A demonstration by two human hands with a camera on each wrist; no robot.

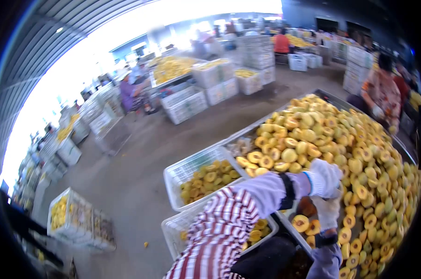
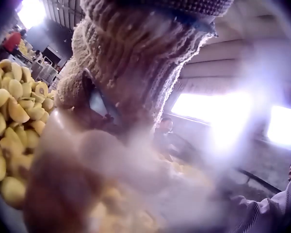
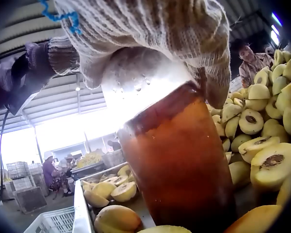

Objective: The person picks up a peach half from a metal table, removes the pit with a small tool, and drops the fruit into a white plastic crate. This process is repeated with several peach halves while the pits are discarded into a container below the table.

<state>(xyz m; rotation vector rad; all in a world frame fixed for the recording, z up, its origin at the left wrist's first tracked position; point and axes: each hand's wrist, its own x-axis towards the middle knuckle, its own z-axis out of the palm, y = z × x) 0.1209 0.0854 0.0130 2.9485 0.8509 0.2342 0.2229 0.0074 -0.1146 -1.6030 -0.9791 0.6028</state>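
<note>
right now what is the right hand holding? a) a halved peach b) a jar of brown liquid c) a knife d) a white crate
b: in the right wrist view the gloved right hand grips the top of a jar filled with brown liquid, beside the heap of halved peaches.

grey concrete floor — corrugated roof, bright daylight, stacked white crates.

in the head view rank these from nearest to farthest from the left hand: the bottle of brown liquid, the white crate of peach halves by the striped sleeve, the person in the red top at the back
1. Bottle of brown liquid: just below the left hand, among the halves.
2. White crate: left of the hand, off the table's edge.
3. Person in the red top: far across the hall, at the top.
</note>
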